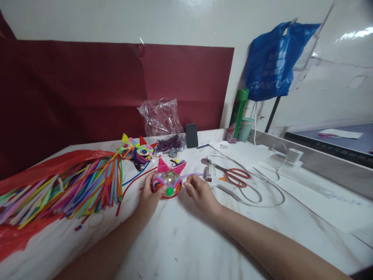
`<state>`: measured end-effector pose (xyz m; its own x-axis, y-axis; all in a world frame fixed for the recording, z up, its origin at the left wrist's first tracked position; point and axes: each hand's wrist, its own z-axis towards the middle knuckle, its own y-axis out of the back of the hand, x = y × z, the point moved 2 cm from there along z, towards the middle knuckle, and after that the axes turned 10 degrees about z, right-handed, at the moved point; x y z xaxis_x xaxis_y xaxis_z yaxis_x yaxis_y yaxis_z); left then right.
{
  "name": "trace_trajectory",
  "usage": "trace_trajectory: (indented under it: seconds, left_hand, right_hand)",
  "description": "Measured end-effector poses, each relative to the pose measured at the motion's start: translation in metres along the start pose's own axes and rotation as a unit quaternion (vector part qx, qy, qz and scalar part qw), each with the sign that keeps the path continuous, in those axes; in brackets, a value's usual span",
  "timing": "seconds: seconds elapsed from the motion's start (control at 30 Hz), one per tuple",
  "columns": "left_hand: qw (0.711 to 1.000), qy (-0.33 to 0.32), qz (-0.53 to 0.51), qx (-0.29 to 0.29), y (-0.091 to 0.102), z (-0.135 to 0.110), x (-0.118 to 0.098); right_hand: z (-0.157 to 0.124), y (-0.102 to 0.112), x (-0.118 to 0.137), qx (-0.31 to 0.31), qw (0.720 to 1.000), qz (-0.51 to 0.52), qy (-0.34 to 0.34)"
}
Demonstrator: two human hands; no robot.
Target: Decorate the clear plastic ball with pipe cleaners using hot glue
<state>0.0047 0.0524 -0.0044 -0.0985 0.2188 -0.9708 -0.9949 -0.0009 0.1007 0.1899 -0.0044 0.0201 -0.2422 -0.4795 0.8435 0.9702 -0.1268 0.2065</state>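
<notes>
Pink-eared ball [171, 179], clear in the middle: whereabouts is it on the tabletop [175, 241]?

Roughly midway across, well forward of the back edge, with its round green nose [169, 191] turned toward the near edge. I can't tell whether its underside touches the surface.

And the left hand [150, 193]?

Wrapped around the ball's left side, thumb laid over the front. It has a proper hold.

What about the right hand [201, 193]?

Just beside the ball's right side, curled narrow, thumb brought up to the fingers. A lavender stem [198, 174] runs from the ball past those fingers toward the right edge; whether they pinch it, I can't tell.

What lies toward the left edge?

A big heap of coloured stems [87, 186] on a red plastic sheet [17, 239]. Two more decorated faces, one with a yellow ear [126, 147] and one with red ears [145, 152], lie between that heap and the back edge.

And along the back edge itself?

A crumpled clear bag [160, 116], then a dark phone [191, 135]. Farther right come a green can [239, 114] and a pale green cup [246, 130], close together.

Anything near the right hand?

Scissors [237, 177] with orange-red handles, lying toward the right edge, and a grey cable [284, 198] looping loosely around them
</notes>
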Motion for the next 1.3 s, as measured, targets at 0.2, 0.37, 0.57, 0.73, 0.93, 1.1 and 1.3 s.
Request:
trace_trajectory:
  seconds: [0.2,0.37,0.57,0.73,0.93,1.1,1.3]
  left_hand:
    - [1.000,0.003,-0.003,0.000,-0.001,0.000,-0.001]
    - [1.000,0.000,-0.006,0.004,0.000,0.002,0.001]
    - [1.000,-0.008,-0.004,0.004,-0.001,0.000,-0.002]
    - [1.000,-0.011,-0.010,0.010,-0.002,0.000,-0.001]
    - [1.000,-0.011,-0.005,0.011,-0.001,0.000,0.002]
    - [0.999,-0.032,0.013,0.023,0.001,0.000,0.002]
    - [0.998,-0.053,0.029,0.017,0.003,0.002,0.006]
  right_hand:
    - [0.001,0.002,-0.002,0.008,0.999,-0.038,-0.009]
    - [-0.001,0.003,-0.002,-0.011,0.994,-0.081,0.068]
    - [-0.009,-0.004,0.000,0.070,0.952,-0.173,0.243]
    - [-0.012,-0.009,-0.001,0.100,0.938,-0.229,0.239]
    - [-0.012,-0.011,-0.001,0.109,0.938,-0.245,0.219]
    - [-0.012,-0.009,-0.001,0.108,0.947,-0.231,0.194]
    - [-0.012,-0.008,-0.002,0.103,0.955,-0.208,0.186]
